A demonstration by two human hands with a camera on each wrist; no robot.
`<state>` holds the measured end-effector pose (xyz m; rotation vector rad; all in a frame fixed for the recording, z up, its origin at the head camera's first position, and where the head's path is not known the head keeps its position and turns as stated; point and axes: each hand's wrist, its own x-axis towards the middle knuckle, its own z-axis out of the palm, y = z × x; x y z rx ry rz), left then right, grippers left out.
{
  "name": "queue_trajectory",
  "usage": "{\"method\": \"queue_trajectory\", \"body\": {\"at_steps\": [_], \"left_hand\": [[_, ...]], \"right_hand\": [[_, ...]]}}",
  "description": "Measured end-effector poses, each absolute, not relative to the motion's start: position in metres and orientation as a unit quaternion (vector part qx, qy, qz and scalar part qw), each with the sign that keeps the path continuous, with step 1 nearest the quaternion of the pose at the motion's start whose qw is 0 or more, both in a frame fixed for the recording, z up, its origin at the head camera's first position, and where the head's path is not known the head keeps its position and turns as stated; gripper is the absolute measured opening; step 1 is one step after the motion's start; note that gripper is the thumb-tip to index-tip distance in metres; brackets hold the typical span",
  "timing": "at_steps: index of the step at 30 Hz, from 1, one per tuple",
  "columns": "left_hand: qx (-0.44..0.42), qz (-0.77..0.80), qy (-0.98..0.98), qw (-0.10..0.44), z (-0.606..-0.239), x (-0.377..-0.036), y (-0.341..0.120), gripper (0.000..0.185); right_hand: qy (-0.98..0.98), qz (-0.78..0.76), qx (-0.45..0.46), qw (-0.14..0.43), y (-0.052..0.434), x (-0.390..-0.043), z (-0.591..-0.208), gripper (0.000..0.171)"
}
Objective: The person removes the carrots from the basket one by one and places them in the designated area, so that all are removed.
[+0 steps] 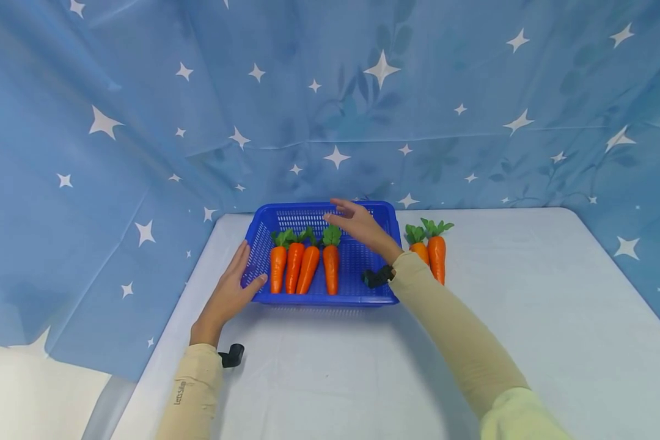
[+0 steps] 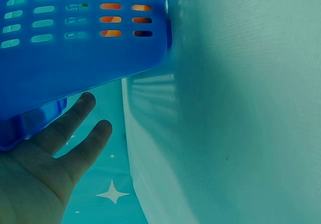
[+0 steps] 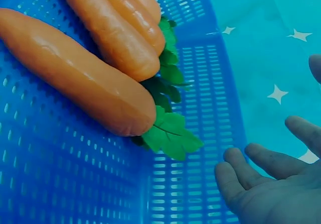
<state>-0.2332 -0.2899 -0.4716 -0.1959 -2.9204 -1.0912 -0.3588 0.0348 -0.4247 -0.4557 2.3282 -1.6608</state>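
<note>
A blue perforated plastic basket (image 1: 330,300) stands on the table, and several orange carrots with green leafy tops lie side by side in its left and middle part. The rightmost of these, a carrot (image 1: 330,269), has a small gap to the others. My left hand (image 1: 228,296) is at the basket's left end, fingers extended along the outside and thumb by the front corner. Over the back of the basket, my right hand (image 1: 360,226) holds nothing; its fingers (image 3: 271,161) are spread and relaxed, just beyond the leaves (image 3: 173,136) of the nearest carrot.
To the right of the basket lie two more carrots (image 1: 437,253), partly hidden by my right sleeve (image 1: 445,324). A white cloth (image 1: 319,379) covers the table. Blue star-patterned curtains (image 1: 286,128) hang close behind and to the left.
</note>
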Motion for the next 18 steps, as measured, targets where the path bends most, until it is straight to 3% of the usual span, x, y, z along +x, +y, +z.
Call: {"method": "queue_trajectory", "body": {"at_steps": [18], "left_hand": [[-0.057, -0.346, -0.936, 0.006, -0.471, -0.233, -0.289, 0.092]], "right_hand": [[0.826, -0.513, -0.169, 0.158, 0.027, -0.358, -0.439, 0.069]]}}
